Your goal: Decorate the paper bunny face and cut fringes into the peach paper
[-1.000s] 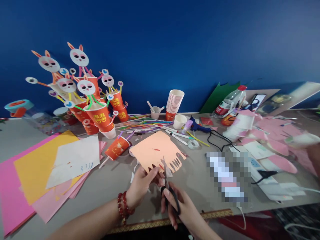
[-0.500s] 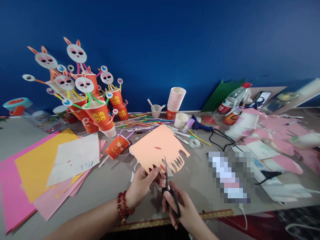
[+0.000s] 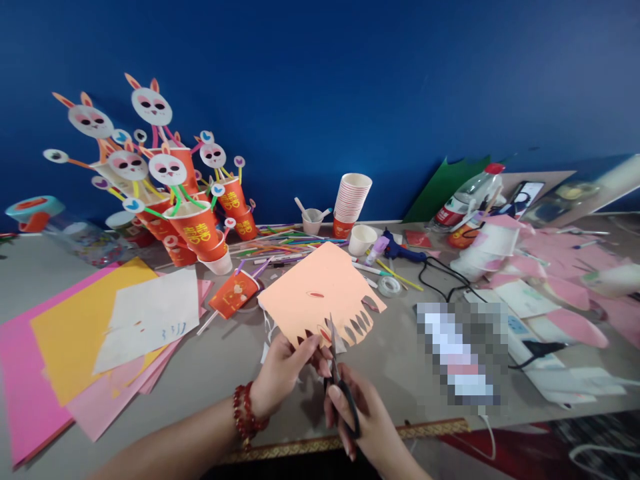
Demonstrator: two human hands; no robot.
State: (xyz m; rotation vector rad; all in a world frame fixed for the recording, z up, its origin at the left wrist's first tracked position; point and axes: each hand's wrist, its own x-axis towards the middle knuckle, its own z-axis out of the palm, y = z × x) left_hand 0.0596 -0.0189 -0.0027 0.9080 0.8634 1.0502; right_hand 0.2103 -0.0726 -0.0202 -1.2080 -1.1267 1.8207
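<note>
My left hand (image 3: 293, 363) pinches the near edge of a peach sheet of paper (image 3: 320, 273), thumb on top. Several leaf-shaped holes run along that sheet's near and right edges, and a small red-centred oval is drawn in its middle. In my right hand (image 3: 357, 407) is a pair of black-handled scissors (image 3: 334, 370), fingers closed round the loops. The blades point away from me and lie at the sheet's near edge, beside a red-centred ear shape (image 3: 325, 333) near my left fingertips. White scraps show under the paper.
Red cups with paper rabbit heads (image 3: 193, 227) stand at the back left, above coloured paper sheets (image 3: 55, 333). Stacked paper cups (image 3: 354, 200), a blue glue gun (image 3: 403, 250) and tape (image 3: 389, 287) are behind the sheet. A pixelated patch (image 3: 457, 353) and pink cutouts (image 3: 565, 253) lie right.
The peach sheet has shifted slightly, its far corner a little higher and its right edge lying flatter. Both hands and the scissors stay in nearly the same place.
</note>
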